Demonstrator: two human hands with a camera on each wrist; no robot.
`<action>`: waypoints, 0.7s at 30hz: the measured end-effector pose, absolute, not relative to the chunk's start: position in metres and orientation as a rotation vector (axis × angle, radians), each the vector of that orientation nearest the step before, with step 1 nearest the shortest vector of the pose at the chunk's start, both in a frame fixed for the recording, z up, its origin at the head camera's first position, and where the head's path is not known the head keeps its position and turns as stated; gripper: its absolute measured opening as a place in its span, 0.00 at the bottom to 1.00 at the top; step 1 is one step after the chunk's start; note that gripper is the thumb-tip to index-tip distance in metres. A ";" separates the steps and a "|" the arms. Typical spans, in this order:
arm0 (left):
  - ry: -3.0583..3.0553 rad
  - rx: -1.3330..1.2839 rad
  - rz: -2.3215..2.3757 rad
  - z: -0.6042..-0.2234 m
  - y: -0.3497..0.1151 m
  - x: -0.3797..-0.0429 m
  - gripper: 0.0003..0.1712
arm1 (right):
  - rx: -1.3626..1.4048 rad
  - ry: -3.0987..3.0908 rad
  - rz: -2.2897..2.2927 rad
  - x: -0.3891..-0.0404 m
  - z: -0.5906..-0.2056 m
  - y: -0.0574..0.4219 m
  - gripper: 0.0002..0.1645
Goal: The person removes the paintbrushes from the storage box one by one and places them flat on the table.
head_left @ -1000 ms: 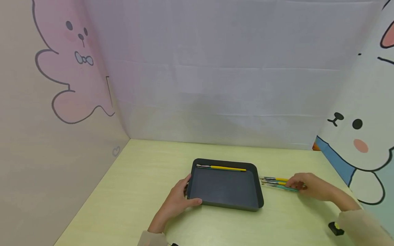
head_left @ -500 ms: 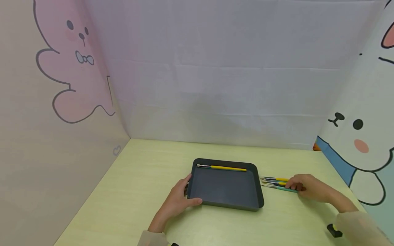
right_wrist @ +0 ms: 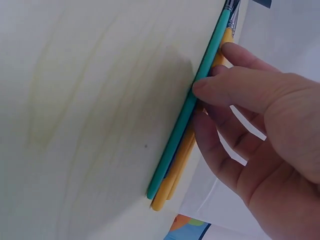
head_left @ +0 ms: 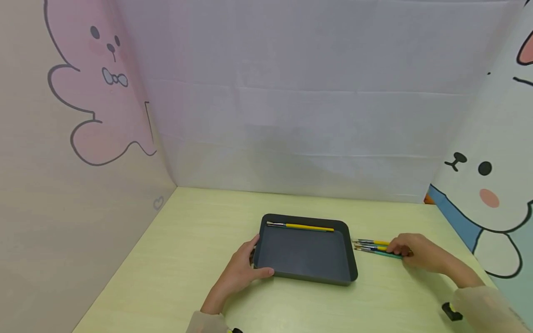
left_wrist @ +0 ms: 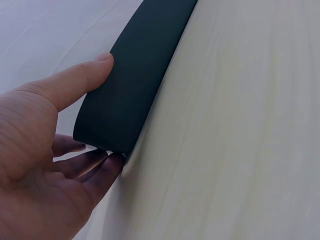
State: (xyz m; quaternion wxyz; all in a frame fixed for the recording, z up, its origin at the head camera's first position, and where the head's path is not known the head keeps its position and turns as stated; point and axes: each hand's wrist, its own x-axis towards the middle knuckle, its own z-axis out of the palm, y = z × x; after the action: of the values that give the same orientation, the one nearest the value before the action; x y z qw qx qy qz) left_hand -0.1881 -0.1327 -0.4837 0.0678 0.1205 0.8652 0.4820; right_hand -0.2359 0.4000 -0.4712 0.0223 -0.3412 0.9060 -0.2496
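One pink bear with a pale bow tie is printed on the left wall, and a heart outline sits low beside the tabletop. A pale sleeve leads to the left hand, which grips the near left corner of the dark tray: in the left wrist view the thumb lies on the rim and the fingers bend in against the lower edge. The tray rests flat on the tabletop, in front of the white sheet. Inside it, along the far wall, lies a yellow brush, bristles to the left, with a darker handle close alongside. Just beyond the tray's right wall, several brushes lie side by side on the tabletop, tips toward the tray; any print on them is too small to read. The right hand, well apart from the left, pinches these brushes near their handle ends, thumb on the green brush and fingers at the yellow handles. Farther right come the other sleeve and a white cartoon animal with a pink cheek.
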 end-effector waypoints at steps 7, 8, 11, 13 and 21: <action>2.605 0.356 1.456 -0.481 -0.132 -0.188 0.65 | -1.088 2.875 -0.698 -0.238 -0.456 0.392 0.24; 2.604 0.354 1.456 -0.480 -0.132 -0.188 0.65 | -1.101 2.885 -0.691 -0.238 -0.453 0.389 0.23; 2.607 0.348 1.451 -0.480 -0.132 -0.188 0.65 | -1.101 2.899 -0.667 -0.239 -0.442 0.378 0.23; 2.607 0.347 1.448 -0.480 -0.132 -0.188 0.64 | -1.091 2.905 -0.662 -0.240 -0.434 0.371 0.24; 2.614 0.349 1.441 -0.479 -0.132 -0.186 0.65 | -1.106 2.882 -0.694 -0.243 -0.412 0.329 0.27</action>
State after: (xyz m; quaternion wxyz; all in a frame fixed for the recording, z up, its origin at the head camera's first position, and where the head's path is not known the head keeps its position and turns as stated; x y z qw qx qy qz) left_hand -0.1861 -0.1323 -0.4794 0.0683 0.1158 0.8678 0.4783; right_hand -0.2432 0.3293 -0.4121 -0.0112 -0.3494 0.9109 -0.2194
